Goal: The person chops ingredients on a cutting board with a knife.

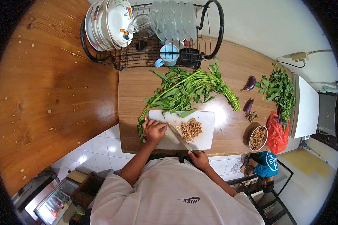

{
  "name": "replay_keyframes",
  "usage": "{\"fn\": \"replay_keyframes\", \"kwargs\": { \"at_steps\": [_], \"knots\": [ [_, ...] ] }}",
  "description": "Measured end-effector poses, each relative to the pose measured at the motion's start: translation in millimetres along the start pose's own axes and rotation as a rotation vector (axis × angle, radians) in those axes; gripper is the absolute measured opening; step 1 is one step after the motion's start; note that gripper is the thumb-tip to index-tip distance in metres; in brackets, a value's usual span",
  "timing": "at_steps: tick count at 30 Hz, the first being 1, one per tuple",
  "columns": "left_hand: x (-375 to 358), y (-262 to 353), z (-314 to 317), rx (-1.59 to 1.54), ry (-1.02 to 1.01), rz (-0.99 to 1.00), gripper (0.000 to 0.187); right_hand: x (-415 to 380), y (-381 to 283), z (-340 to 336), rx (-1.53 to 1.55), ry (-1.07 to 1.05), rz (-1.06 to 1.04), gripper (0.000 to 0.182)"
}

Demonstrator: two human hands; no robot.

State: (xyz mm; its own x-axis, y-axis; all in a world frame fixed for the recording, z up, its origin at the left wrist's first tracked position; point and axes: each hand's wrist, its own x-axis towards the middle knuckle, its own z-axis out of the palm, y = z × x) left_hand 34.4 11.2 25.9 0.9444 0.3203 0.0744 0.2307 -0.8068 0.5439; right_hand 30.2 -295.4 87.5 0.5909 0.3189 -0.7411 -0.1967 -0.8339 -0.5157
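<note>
My right hand (199,159) is wrapped round the handle of a kitchen knife (180,138). Its blade slants up and left across a white cutting board (208,141), with the tip close to my left hand (155,131). The left fingers are curled down at the board's left side; what they hold is mostly hidden beneath them. Right of the blade lies a heap of small diced brown-and-cream pieces (191,129). A long bunch of leafy green stems (191,85) stretches behind the board, some leaves overlapping its back edge.
A bowl of brown pieces (258,138) stands at right, beside a red plastic bag (277,134), two small eggplants (248,83) and more leafy greens (281,86). A black dish rack (139,60) stands at the back. Another person (266,164) is low at right.
</note>
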Motion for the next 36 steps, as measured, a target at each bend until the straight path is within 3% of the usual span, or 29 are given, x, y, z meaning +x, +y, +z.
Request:
{"fn": "replay_keyframes", "kwargs": {
  "at_steps": [5, 16, 20, 28, 36],
  "knots": [
    [0.9, 4.2, -4.5, -0.014, -0.001, -0.012, 0.010, 5.0, -8.6, -12.1, -0.052, -0.080, 0.020, 0.056],
    [1.7, 4.9, -0.7, -0.044, 0.050, -0.021, 0.010, 1.0, -29.3, -8.1, -0.131, 0.064, -0.051, 0.058],
    [0.9, 2.9, 3.0, -0.069, 0.054, -0.036, 0.011, -3.8, -3.6, -7.4, -0.214, 0.079, -0.064, 0.055],
    [5.6, 1.3, 1.4, -0.030, 0.035, 0.001, 0.011, -5.9, -13.8, -17.8, -0.121, 0.009, -0.020, 0.065],
    [2.6, 0.4, -0.6, -0.059, 0.016, -0.073, 0.009, 3.7, -8.1, -14.0, -0.105, -0.067, 0.018, 0.061]
  ]
}}
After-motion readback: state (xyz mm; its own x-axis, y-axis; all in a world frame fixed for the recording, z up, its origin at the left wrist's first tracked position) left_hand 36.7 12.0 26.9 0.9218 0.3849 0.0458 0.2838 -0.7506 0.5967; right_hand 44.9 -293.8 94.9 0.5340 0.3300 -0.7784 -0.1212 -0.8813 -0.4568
